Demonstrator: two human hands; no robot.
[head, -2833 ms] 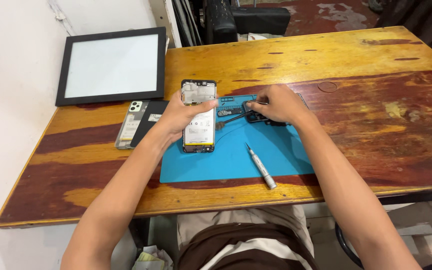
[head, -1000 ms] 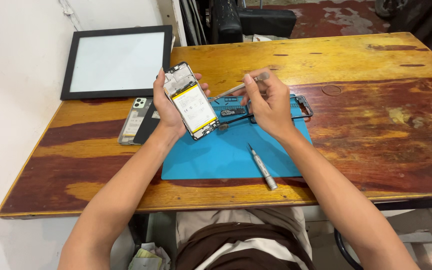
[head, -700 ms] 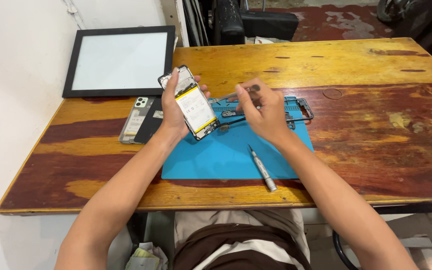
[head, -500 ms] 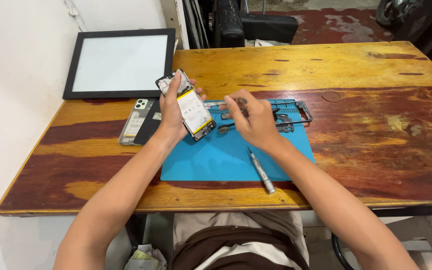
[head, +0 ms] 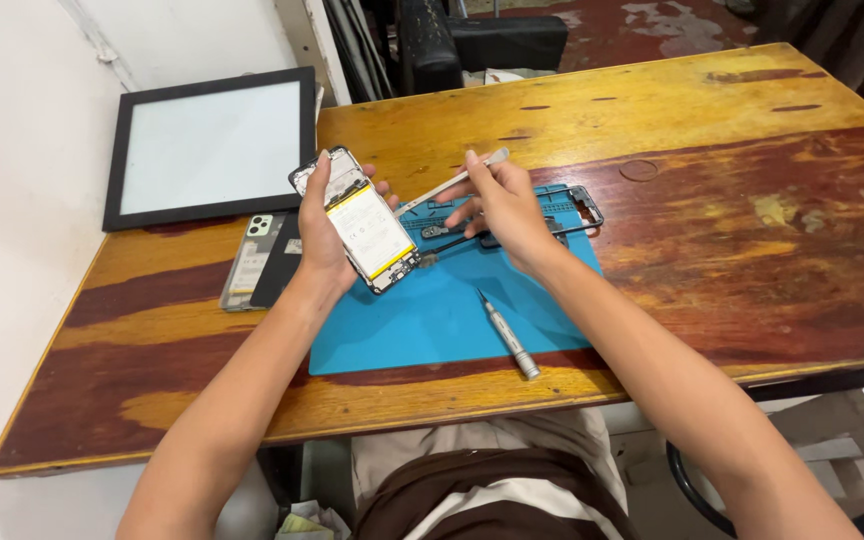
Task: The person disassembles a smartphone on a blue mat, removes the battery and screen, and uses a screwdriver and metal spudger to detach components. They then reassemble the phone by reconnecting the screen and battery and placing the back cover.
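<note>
My left hand (head: 324,235) holds an opened phone (head: 360,222) tilted above the blue mat (head: 432,315); its yellow-and-white battery faces up. My right hand (head: 504,205) pinches a thin metal tool (head: 452,184) whose tip points toward the phone's right edge. Small black parts (head: 442,232) lie on the mat under the right hand.
A silver screwdriver (head: 509,334) lies on the mat near the front. A phone back cover (head: 252,260) rests left of the mat. A black-framed white panel (head: 210,146) lies at the back left. A black phone frame (head: 580,205) sits at the mat's far right corner on the wooden table (head: 732,230).
The left hand lifted the phone off the mat and tilted it. The right hand picked up the thin metal tool and brought it toward the phone.
</note>
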